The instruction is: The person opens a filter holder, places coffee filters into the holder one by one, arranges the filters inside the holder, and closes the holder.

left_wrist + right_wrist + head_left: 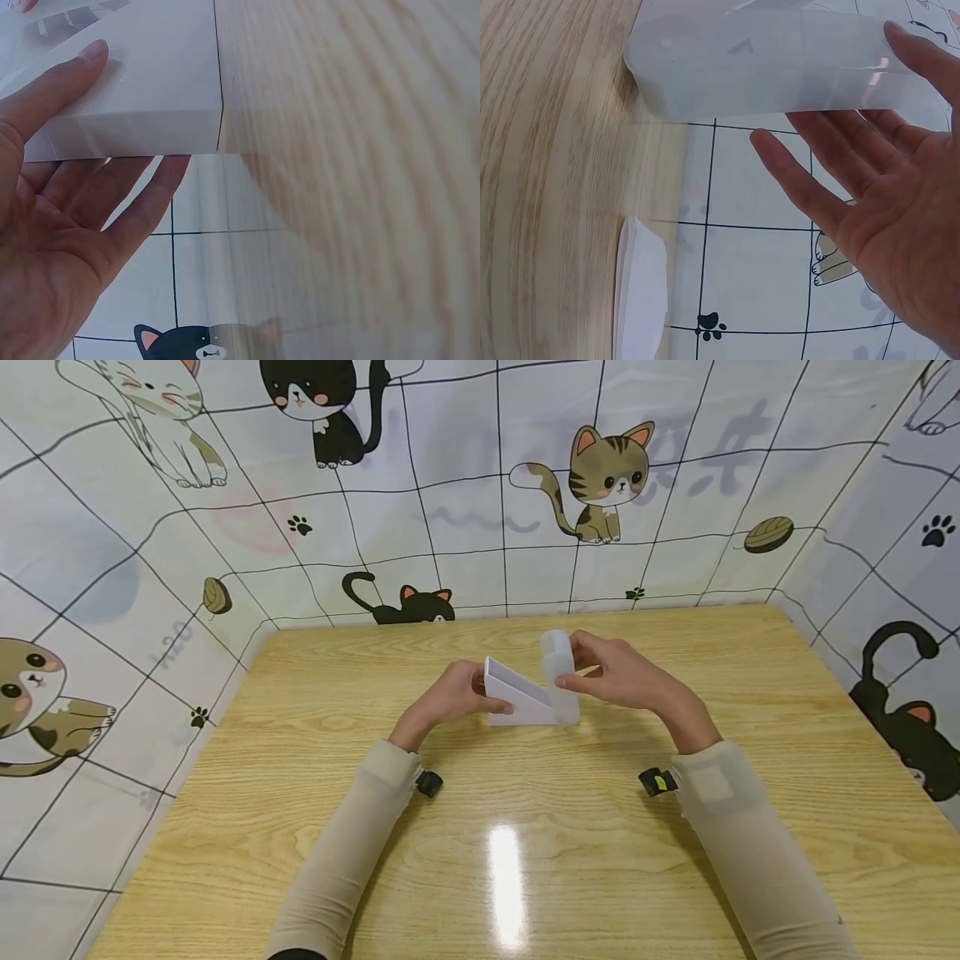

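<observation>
A white wedge-shaped piece (517, 700), tall at its left end and sloping down to the right, stands on the wooden table. My left hand (459, 692) grips its tall end; in the left wrist view the thumb (75, 75) lies on one face and the fingers (124, 187) on the other side. Against the low end stands a translucent plastic container (562, 697), upright, with a rounded base in the right wrist view. My right hand (618, 675) holds it between thumb and fingers. The container's contents cannot be made out.
Under both hands lies the wood-grain table (465, 827). A cat-patterned, grid-lined sheet (465, 527) rises behind it and at both sides. In the right wrist view, a white folded-looking piece (641, 289) sits at the table's edge.
</observation>
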{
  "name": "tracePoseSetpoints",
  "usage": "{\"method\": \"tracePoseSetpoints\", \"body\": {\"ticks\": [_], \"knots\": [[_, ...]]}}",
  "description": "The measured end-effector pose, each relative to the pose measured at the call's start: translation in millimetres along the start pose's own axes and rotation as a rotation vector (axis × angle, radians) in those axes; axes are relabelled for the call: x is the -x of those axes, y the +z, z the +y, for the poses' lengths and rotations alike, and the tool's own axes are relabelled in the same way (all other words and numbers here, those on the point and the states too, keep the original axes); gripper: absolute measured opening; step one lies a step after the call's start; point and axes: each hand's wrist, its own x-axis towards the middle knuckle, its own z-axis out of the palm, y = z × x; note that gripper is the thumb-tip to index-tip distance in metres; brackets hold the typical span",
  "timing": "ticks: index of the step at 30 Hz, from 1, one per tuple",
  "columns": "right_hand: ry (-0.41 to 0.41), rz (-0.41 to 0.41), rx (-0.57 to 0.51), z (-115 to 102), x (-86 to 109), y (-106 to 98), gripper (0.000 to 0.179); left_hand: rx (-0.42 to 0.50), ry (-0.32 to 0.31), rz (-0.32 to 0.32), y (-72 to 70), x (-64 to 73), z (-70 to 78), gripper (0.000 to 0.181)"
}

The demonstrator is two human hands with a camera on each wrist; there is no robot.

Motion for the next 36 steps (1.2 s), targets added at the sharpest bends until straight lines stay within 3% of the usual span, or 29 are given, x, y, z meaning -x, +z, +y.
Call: {"method": "tracePoseSetpoints", "body": {"ticks": [36], "knots": [[0.015,-0.006,-0.015,0.2,6.6,-7.9,0.046,0.006,-0.002,-0.009,0.0,-0.3,0.4,0.037]]}}
